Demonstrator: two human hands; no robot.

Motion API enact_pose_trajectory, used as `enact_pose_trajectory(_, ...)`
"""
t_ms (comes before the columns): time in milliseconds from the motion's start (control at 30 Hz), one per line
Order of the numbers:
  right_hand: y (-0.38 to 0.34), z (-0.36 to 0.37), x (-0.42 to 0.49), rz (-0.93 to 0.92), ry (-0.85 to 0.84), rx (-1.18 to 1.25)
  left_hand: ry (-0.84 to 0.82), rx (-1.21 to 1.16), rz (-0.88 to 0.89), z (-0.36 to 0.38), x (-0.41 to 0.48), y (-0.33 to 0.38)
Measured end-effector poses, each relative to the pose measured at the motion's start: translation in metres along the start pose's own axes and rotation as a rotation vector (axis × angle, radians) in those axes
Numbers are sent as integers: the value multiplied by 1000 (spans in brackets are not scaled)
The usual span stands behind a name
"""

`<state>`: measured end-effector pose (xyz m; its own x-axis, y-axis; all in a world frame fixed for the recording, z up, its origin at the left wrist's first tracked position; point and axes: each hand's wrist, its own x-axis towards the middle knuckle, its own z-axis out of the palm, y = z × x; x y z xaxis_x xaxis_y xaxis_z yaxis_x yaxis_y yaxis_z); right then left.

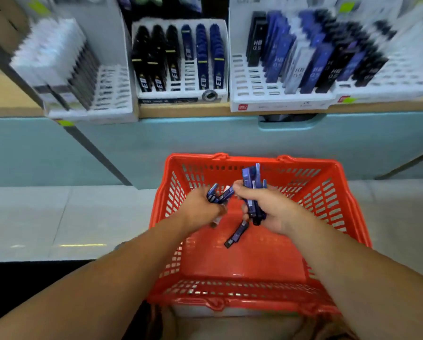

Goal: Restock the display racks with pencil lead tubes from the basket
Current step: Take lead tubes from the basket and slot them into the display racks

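Observation:
A red plastic basket (328,204) sits on the floor below me. Both hands are inside it. My left hand (200,207) grips a few blue pencil lead tubes (219,195). My right hand (271,207) grips a bigger bunch of blue lead tubes (252,182) that stick up past the fingers. One loose blue tube (237,234) lies tilted just under my right hand, at the basket's bottom. Above, on the shelf, a white display rack (252,84) holds blue, black and white HB 0.5 lead tubes, with open slots at its front left.
A middle rack (181,94) carries black and blue tubes in rows. A left rack (112,94) holds white and dark boxes beside open slots. The wooden shelf edge (185,110) runs above a pale teal cabinet front (156,148). Pale floor tiles surround the basket.

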<state>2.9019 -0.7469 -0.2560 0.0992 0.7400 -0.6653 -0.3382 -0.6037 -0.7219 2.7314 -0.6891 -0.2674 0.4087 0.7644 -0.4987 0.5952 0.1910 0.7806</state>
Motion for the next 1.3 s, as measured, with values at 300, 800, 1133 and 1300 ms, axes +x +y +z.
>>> enact_pose_trajectory(300,-69,54,-77,-204,135,23,-59,70,229,-59,-81,89)
enact_pose_trajectory(800,-167,122,-148,-192,-5,106,-32,-210,152,-178,-140,152)
enact_pose_trajectory(1133,-196,116,-114,-361,-34,113,-93,-387,255,-199,-105,160)
enact_pose_trajectory(1300,-215,133,-97,-416,-181,133,-61,-542,252,-202,-99,160)
